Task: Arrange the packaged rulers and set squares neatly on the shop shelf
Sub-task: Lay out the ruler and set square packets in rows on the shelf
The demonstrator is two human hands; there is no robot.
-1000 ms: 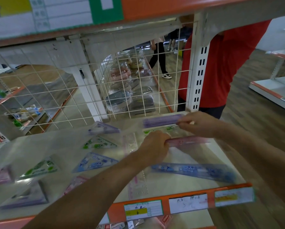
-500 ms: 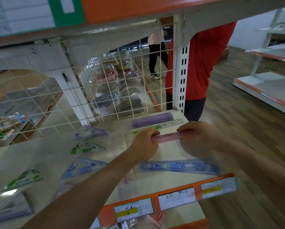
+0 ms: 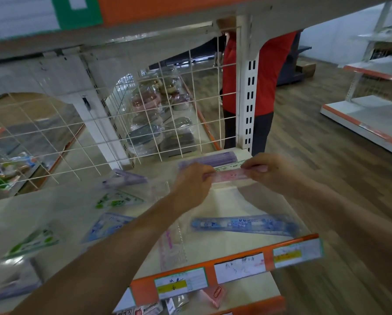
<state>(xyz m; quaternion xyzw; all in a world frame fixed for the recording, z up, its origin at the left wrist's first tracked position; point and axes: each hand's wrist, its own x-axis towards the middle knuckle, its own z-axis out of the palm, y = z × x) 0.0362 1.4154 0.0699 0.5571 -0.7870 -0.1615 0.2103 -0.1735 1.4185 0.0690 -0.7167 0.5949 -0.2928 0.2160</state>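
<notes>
- Nearby, at the front of the shelf (image 3: 224, 246), a blue ruler (image 3: 242, 223) lies askew, well apart from the back row.
- Midway, my left hand (image 3: 191, 185) and right hand (image 3: 274, 171) each pinch one end of the pink ruler (image 3: 230, 176), holding it level just before the green ruler (image 3: 231, 165).
- Farther back, the purple ruler (image 3: 209, 159) lies beside the wire grid (image 3: 145, 114).
- Risk, as I judge it: the slick wrapper slips, or the pink ruler nudges the green one crooked.

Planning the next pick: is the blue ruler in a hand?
No, the blue ruler lies on the shelf; left hand and right hand grip the pink ruler.
</notes>
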